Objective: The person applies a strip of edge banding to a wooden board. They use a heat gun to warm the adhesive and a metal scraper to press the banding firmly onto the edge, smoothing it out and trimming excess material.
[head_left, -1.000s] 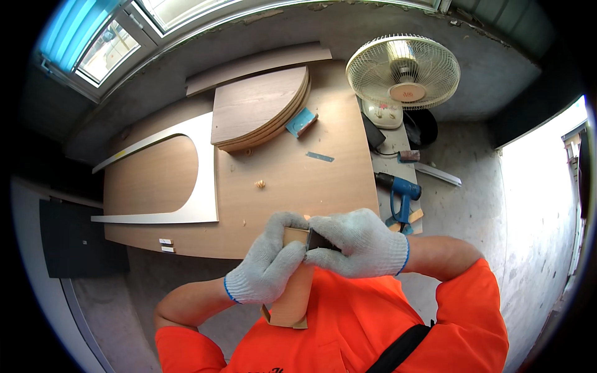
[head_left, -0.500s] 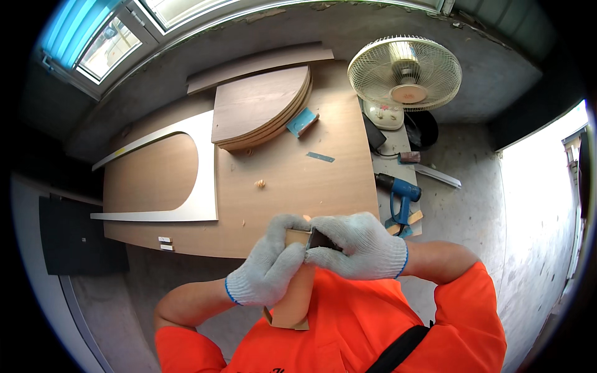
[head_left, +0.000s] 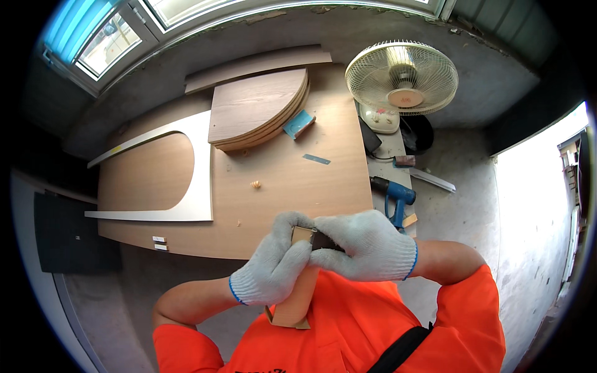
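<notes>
A long, narrow brown cardboard box [head_left: 297, 303] hangs in front of my body, its lower end flaps spread apart. My left hand [head_left: 271, 261], in a pale knitted work glove, wraps round the box near its upper end. Against that upper end is a dark flat piece [head_left: 324, 241], pinched between the thumb and fingers of my gloved right hand [head_left: 365, 247]. I cannot tell whether the piece is partly inside the box. Both hands are close together at the near edge of the wooden worktable [head_left: 298, 199].
On the table lie stacked curved wooden panels [head_left: 258, 109], a white cut-out frame [head_left: 204, 168], a light blue piece [head_left: 300, 124], a small metal strip [head_left: 316, 159] and a wood shaving [head_left: 255, 184]. To the right are a blue heat gun [head_left: 395, 193] and a fan [head_left: 401, 78].
My right hand has shifted slightly to the right, and more of the dark piece and the box's upper end shows. The view has shifted a little.
</notes>
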Available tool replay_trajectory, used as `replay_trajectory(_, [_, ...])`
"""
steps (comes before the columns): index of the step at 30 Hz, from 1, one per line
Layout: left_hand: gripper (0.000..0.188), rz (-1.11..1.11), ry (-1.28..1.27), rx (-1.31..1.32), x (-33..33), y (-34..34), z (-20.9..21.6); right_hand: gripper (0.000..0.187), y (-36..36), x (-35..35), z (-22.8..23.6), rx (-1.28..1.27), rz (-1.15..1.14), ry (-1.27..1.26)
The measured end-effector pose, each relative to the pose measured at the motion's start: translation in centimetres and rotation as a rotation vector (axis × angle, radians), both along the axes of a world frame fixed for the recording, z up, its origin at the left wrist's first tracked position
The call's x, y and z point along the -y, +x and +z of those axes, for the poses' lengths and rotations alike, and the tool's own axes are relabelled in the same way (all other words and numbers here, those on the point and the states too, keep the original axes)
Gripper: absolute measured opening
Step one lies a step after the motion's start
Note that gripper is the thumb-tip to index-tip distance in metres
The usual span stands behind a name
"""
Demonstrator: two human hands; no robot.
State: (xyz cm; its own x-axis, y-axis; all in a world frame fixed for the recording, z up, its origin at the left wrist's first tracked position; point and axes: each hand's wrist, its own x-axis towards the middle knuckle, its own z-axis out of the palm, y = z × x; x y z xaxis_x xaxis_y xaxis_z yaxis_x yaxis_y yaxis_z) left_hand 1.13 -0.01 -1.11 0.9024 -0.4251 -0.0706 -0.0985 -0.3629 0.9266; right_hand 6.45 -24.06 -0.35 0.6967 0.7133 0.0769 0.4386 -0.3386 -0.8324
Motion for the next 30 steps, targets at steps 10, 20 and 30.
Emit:
replay_trajectory(10, [0.041,0.235,-0.289,-0.410,0.9,-1.4,0.2,0.029,-1.6,0.1,1.1,-0.138,-0.163,-0.057])
replay_trajectory(20, [0.033,0.139,-0.280,-0.301,0.6,-1.2,-0.8,0.030,-1.7,-0.6,1.3,-0.086,-0.150,-0.076])
replay_trajectory(30, [0.034,0.034,-0.204,-0.185,1.0,-0.9,-0.9,0.035,-1.0,0.1,1.3,-0.022,-0.081,-0.150])
